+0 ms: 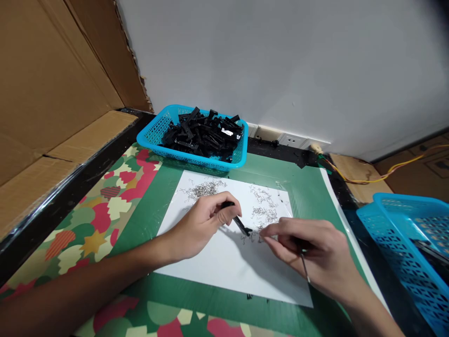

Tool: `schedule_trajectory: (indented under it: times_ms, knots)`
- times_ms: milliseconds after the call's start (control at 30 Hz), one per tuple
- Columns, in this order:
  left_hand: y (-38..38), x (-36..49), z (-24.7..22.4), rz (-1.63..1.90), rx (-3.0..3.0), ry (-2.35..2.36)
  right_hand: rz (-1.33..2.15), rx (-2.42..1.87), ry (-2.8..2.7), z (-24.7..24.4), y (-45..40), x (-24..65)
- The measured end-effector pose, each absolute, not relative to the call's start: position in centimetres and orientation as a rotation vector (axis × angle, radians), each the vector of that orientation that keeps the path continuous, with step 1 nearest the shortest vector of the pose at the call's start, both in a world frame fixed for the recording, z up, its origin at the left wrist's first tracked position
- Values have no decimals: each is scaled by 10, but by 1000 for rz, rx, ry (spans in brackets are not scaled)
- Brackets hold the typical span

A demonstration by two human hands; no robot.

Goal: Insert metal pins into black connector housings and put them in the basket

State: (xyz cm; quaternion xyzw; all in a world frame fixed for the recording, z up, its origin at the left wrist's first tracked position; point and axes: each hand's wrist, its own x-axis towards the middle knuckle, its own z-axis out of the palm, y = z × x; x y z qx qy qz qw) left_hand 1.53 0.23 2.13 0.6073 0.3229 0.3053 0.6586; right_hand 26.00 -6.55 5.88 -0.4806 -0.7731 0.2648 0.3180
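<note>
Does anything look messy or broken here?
Yes, the brown cardboard has a ragged, torn edge. Also, little black bits lie loose just off the white paper, like crumbs.

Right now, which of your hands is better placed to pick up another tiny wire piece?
Probably the right hand: its fingertips are near the wire pieces on the right side of the white sheet, though it also holds a thin rod. The left hand grips a black part.
</note>
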Motion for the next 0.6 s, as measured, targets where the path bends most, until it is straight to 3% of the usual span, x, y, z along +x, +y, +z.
schedule_trajectory:
  times_ms: [600]
  knots:
    - [-2,8,31,593,1677,705,344,-1097,-2450,38,-72,245]
